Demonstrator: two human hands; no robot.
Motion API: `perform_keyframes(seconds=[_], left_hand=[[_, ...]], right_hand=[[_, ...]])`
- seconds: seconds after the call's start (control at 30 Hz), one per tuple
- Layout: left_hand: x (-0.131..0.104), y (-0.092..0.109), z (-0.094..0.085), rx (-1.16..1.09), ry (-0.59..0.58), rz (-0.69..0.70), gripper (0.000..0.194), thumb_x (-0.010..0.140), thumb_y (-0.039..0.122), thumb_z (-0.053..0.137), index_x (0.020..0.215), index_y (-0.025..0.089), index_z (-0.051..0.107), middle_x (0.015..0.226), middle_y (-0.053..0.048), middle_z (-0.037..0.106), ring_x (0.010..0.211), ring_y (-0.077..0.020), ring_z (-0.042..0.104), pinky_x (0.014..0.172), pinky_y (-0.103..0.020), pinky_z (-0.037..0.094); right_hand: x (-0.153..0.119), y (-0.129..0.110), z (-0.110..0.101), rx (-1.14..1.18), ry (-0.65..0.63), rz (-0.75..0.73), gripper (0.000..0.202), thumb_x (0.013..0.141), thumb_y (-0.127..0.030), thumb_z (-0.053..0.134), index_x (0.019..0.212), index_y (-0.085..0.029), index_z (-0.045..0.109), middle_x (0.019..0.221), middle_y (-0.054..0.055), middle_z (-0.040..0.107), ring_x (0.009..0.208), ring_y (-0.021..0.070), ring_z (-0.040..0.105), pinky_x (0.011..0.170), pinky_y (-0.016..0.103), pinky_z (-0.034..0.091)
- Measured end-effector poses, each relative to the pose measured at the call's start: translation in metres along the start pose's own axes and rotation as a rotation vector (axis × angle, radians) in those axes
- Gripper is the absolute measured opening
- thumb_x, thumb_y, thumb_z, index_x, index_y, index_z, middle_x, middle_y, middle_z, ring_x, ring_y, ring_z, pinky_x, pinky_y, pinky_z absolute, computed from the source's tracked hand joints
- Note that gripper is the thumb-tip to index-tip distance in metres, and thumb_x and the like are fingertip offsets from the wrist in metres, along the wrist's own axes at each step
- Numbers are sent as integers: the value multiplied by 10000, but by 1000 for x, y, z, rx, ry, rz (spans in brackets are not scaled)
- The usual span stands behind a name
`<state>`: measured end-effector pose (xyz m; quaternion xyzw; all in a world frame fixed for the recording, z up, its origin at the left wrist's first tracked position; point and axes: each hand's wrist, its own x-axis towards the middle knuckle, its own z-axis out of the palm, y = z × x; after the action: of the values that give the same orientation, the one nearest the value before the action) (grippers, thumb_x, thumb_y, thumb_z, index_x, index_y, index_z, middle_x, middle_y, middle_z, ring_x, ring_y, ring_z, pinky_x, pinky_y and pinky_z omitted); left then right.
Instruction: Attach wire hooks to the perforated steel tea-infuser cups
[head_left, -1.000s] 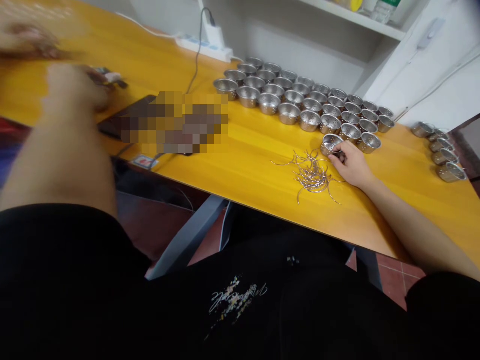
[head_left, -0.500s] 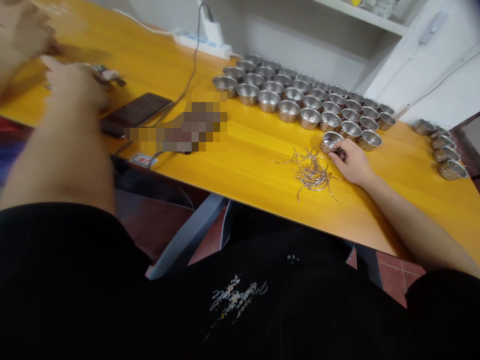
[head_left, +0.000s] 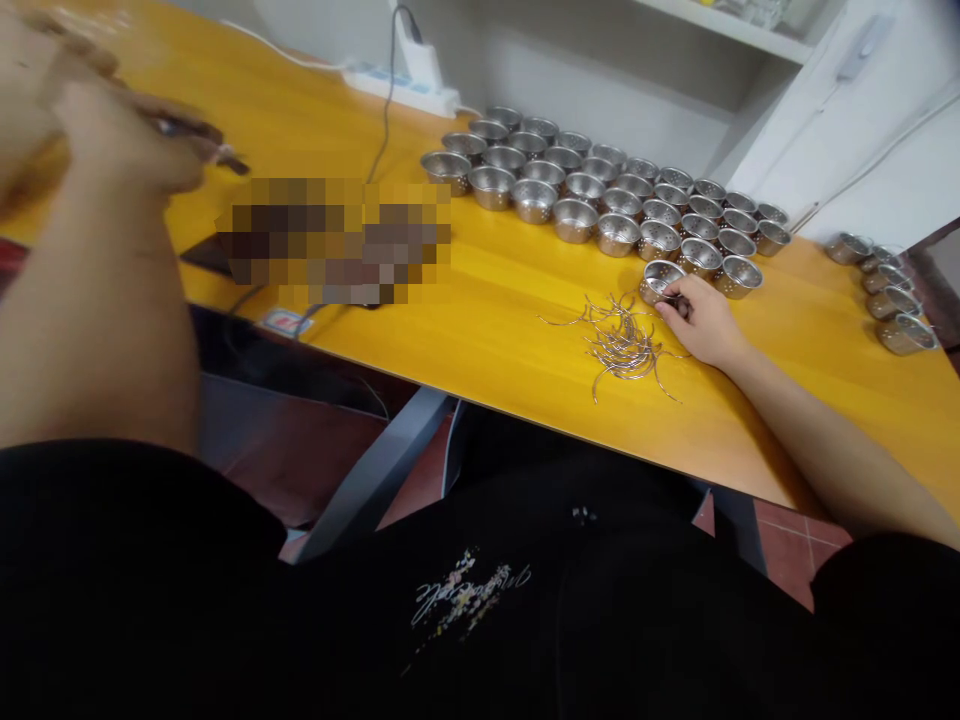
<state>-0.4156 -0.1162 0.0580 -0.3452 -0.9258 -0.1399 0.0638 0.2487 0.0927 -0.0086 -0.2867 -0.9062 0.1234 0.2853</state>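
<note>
At the upper left, my left hand (head_left: 142,135) is blurred, its fingers closed around a dark, slender thing (head_left: 229,160) whose kind I cannot make out. Another person's hand (head_left: 34,90) is right beside it, the two overlapping in view. On the right, my right hand (head_left: 697,315) rests at the table with curled fingers pinching the near side of a small perforated metal cup (head_left: 661,276). That cup stands upright, open end up. Just left of the hand lies a tangled pile of thin, curved metal wires (head_left: 624,345).
Behind the right hand stand rows of similar metal cups (head_left: 576,220), with several more cups (head_left: 905,334) at the right edge. A white power strip (head_left: 401,90) with a dark cable lies along the wall. A pixelated area covers part of the table (head_left: 495,310).
My left hand has shifted left and slightly up, towards the other person's hand, with the dark thing moving along. My right hand stays at the cup, and the wires lie as before.
</note>
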Motion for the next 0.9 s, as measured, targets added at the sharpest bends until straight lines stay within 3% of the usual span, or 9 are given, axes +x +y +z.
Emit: perform_keyframes(seconds=[0.03, 0.1, 0.2, 0.3, 0.4, 0.47, 0.57, 0.73, 0.9], left_hand=[[-9, 15, -9, -131, 64, -66, 862, 1002, 726, 508, 1609, 151, 717, 1490, -37, 833, 1194, -222, 784, 1174, -492, 691], [-32, 53, -24, -318, 56, 71, 644, 981, 561, 660, 1521, 241, 804, 1357, 3, 871, 1002, -151, 770, 1075, -501, 728], [-76, 124, -32, -414, -39, 514, 490, 1018, 433, 709, 1433, 211, 843, 1324, 4, 875, 1106, -143, 764, 1215, -451, 647], [-117, 191, -14, -368, -230, 727, 413, 1021, 399, 699, 1346, 218, 879, 1303, -27, 903, 1155, -199, 783, 1193, -389, 628], [-140, 227, 18, -288, -379, 825, 419, 945, 344, 696, 1291, 204, 886, 1331, -66, 902, 1193, -246, 799, 1178, -392, 612], [-143, 229, 34, -257, -393, 840, 436, 936, 364, 657, 1278, 217, 883, 1337, -76, 896, 1224, -268, 799, 1197, -413, 599], [-139, 214, 42, -249, -385, 801, 465, 913, 473, 648, 1253, 249, 872, 1333, -104, 881, 1281, -321, 777, 1241, -473, 574], [-143, 191, 33, -218, -409, 779, 490, 926, 604, 641, 1218, 271, 850, 1333, -156, 824, 1404, -404, 710, 1298, -490, 534], [-155, 181, 20, -49, -420, 767, 554, 1029, 494, 625, 1472, 187, 754, 1487, -175, 718, 1377, -379, 698, 1329, -549, 501]], right_hand=[[0, 0, 0, 1, -1, 3, 226, 1081, -487, 725, 1082, -262, 703, 977, 81, 678, 762, 248, 568, 801, 487, 559], [0, 0, 0, 3, -11, 12, 230, 1082, -492, 726, 1088, -263, 709, 975, 83, 673, 766, 253, 571, 806, 497, 560], [1, 1, 0, 13, -37, 22, 228, 1086, -491, 729, 1095, -263, 718, 988, 90, 673, 805, 271, 602, 842, 516, 565], [1, 2, 1, 21, -40, 18, 212, 1087, -478, 719, 1088, -266, 708, 994, 85, 674, 827, 274, 615, 860, 514, 566], [1, 4, 3, 19, -32, 5, 181, 1084, -443, 709, 1083, -263, 690, 990, 82, 677, 839, 272, 616, 860, 500, 568], [1, 4, 4, 22, -28, -14, 156, 1082, -416, 711, 1084, -263, 685, 1005, 91, 685, 876, 284, 634, 884, 507, 577], [1, 4, 5, 35, -21, -32, 138, 1084, -403, 710, 1092, -267, 687, 1033, 104, 696, 929, 309, 660, 923, 534, 590], [1, 2, 4, 28, -34, -10, 192, 1100, -469, 703, 1111, -277, 701, 1023, 106, 696, 958, 327, 664, 939, 554, 597], [2, 0, 3, 20, -34, -13, 218, 1103, -497, 693, 1100, -279, 702, 1008, 103, 691, 961, 326, 657, 943, 544, 594]])
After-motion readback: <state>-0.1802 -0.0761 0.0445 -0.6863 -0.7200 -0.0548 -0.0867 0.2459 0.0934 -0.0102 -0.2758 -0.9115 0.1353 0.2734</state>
